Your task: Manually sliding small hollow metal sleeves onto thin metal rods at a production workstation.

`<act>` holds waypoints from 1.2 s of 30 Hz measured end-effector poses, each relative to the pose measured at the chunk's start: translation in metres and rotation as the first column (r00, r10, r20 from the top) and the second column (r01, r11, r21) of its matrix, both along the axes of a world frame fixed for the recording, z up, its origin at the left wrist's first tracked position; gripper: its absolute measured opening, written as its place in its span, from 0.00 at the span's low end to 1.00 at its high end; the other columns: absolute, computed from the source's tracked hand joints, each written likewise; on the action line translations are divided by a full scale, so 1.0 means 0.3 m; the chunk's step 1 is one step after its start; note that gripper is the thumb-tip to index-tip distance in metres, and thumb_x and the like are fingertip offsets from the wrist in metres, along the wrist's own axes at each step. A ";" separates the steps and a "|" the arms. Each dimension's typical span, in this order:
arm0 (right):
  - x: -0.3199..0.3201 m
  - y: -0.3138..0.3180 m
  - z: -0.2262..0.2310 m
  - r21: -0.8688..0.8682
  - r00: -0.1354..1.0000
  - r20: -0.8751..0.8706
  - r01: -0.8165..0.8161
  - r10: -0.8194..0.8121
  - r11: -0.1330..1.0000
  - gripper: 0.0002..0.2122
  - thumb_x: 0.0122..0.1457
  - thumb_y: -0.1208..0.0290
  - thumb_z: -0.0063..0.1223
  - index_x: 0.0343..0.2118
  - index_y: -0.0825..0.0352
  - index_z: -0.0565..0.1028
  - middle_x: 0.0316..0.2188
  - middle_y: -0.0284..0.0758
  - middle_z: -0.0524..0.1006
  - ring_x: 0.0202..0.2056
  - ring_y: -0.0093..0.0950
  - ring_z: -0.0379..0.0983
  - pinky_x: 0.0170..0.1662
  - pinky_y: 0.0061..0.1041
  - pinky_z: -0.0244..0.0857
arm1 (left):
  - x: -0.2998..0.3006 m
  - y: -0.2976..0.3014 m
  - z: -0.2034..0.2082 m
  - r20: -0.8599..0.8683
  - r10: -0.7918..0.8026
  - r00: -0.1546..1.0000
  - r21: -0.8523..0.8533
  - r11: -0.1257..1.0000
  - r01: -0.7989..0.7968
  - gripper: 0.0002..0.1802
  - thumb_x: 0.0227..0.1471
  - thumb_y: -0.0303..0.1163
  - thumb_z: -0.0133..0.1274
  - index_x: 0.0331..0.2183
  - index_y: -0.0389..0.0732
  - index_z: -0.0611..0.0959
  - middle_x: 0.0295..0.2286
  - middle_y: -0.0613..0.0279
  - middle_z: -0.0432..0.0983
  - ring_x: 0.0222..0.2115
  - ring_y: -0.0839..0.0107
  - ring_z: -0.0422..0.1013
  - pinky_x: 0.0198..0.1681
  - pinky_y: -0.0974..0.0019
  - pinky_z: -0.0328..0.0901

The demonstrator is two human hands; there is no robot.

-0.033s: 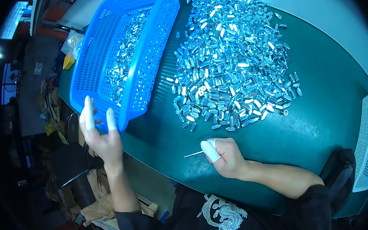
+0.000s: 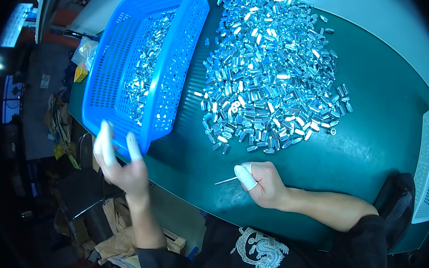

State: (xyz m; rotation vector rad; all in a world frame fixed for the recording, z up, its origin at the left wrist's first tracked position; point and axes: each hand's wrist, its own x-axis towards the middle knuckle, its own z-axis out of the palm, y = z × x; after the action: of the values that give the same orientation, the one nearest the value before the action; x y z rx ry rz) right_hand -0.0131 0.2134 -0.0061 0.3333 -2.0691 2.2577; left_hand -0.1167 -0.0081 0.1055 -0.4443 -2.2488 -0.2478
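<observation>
We see the left hand (image 2: pixel 121 169) raised at the near corner of the blue basket (image 2: pixel 131 42), its fingers spread and two of them capped in white finger cots. The fingertips sit right at the basket's lower rim, but we cannot tell whether they actually touch it; the hand grips nothing. The basket is tilted, its right wall standing up against the edge of the pile, and a band of small metal pieces lies along its inside, which we judge is simply where the tilt lets them settle.

The right hand (image 2: pixel 263 183) rests on the green worktop (image 2: pixel 374 146), curled closed around a thin metal pin (image 2: pixel 226 181) that pokes out to the left from between the cot-covered thumb and the fingers. Resting the heel of the hand on the worktop would steady such a fine tool, and the cots likely keep skin off the bright parts.

The heap of shiny metal pieces (image 2: pixel 272 73) spreads across the middle of the worktop, just beyond the right hand and touching the basket's wall, within easy reach of both hands. A white basket (image 2: pixel 426 161) sits at the far right edge, well apart from the heap. Below the worktop on the left lie crumpled papers and bags (image 2: pixel 110 241).
</observation>
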 end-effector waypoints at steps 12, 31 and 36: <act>0.002 -0.003 0.016 -0.001 1.000 0.005 -0.014 0.014 1.000 0.17 0.60 0.75 0.47 0.14 0.71 0.62 0.13 0.41 0.63 0.14 0.40 0.58 0.18 0.34 0.49 | 0.032 0.112 -0.286 0.540 -0.392 0.745 0.277 0.918 0.282 0.12 0.44 0.22 0.61 0.36 0.37 0.83 0.32 0.58 0.74 0.34 0.66 0.70 0.36 0.69 0.66; 0.000 -0.002 0.011 0.003 0.998 0.064 -0.004 0.004 1.000 0.16 0.61 0.75 0.46 0.16 0.71 0.62 0.13 0.40 0.61 0.14 0.38 0.57 0.18 0.33 0.50 | 0.308 0.077 -0.253 0.424 -0.840 0.339 0.887 0.310 -0.341 0.16 0.42 0.13 0.58 0.38 0.34 0.81 0.30 0.62 0.72 0.32 0.75 0.68 0.35 0.73 0.64; 0.004 -0.007 0.003 0.001 0.999 0.031 -0.009 0.009 1.000 0.16 0.61 0.75 0.45 0.16 0.71 0.62 0.14 0.40 0.62 0.14 0.38 0.58 0.18 0.33 0.51 | 0.298 0.065 -0.258 0.549 -0.753 0.362 0.823 0.564 -0.075 0.15 0.43 0.19 0.60 0.37 0.35 0.81 0.30 0.60 0.73 0.29 0.74 0.68 0.33 0.72 0.64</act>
State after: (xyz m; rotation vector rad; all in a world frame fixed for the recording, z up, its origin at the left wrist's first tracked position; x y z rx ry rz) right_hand -0.0118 0.2114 -0.0052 0.3103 -2.0876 2.2807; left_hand -0.0271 0.0115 0.0281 -0.4169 -2.6153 -2.0959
